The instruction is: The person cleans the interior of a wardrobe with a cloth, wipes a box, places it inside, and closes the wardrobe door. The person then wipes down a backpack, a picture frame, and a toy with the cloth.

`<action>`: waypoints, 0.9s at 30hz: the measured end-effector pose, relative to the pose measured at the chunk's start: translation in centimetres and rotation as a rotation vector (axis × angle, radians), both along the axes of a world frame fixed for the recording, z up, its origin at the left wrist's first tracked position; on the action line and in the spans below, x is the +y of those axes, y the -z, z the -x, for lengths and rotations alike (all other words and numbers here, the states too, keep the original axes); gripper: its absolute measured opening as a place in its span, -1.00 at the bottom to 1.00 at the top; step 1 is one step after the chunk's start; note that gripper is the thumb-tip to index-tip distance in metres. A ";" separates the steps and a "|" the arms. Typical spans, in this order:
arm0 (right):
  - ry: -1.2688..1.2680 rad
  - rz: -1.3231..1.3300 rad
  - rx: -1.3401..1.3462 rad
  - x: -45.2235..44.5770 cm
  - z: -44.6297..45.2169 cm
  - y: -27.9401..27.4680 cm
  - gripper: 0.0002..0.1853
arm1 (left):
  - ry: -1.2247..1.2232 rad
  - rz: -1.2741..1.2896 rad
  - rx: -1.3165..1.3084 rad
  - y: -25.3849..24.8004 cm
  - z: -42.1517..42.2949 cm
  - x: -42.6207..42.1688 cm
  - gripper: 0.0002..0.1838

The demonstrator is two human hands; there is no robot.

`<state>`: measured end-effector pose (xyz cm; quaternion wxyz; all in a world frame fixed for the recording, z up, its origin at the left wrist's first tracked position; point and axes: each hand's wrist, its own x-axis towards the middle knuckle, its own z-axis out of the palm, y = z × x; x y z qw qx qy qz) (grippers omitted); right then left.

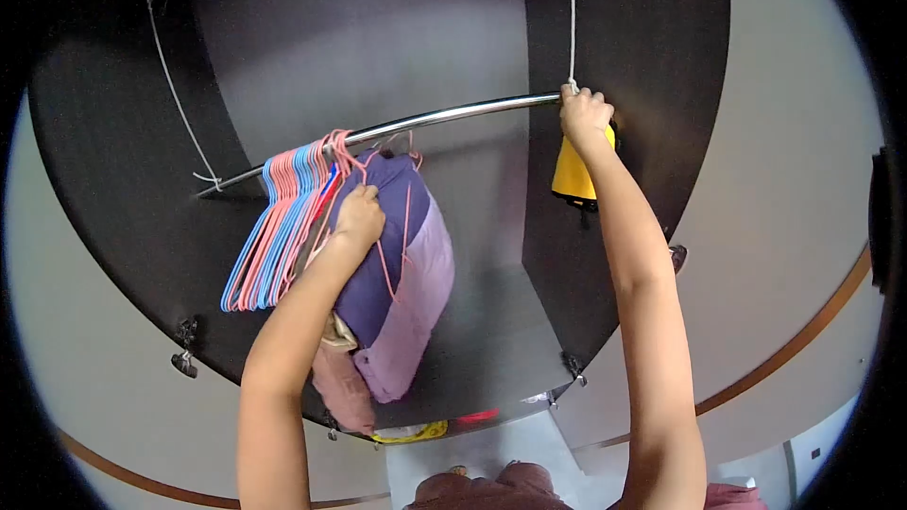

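My left hand (361,217) is closed around a pink clothes hanger (406,217), in front of the hanging clothes. Purple and lilac garments (425,264) hang right behind it, with a dusty pink garment (340,382) lower down. To its left, a tight row of pink and blue hangers (279,236) hangs from a shiny metal rod (453,114). My right hand (586,118) is wrapped over the rod's right end, beside a knotted white cord (572,19). Just under that hand hangs a yellow pouch-like item (572,170) with black trim, partly hidden by my forearm.
The rod crosses a dark wardrobe with a grey back panel (378,57). Another white cord (170,76) ties its left end. Dark side walls (652,28) and pale doors (784,132) flank it. Something yellow (416,433) and something red (477,415) lie near the bottom edge.
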<state>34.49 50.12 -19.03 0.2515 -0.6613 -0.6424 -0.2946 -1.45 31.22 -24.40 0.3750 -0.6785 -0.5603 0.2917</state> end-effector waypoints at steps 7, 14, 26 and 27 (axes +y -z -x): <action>0.047 0.002 0.045 4.6 -1.5 1.7 -0.73 | -0.320 0.011 0.071 -1.1 5.0 -3.3 -0.67; 0.014 0.026 0.030 5.6 -1.9 2.5 -0.59 | -0.492 0.031 -0.092 -0.9 7.1 -2.5 -0.61; -0.362 0.096 0.124 -4.7 0.4 14.0 -0.53 | -0.506 -0.039 -0.189 -4.2 -3.8 -1.4 -0.64; -0.415 0.155 0.118 -5.6 0.8 15.9 -0.54 | -0.458 -0.001 -0.220 -3.3 -4.9 -1.1 -0.64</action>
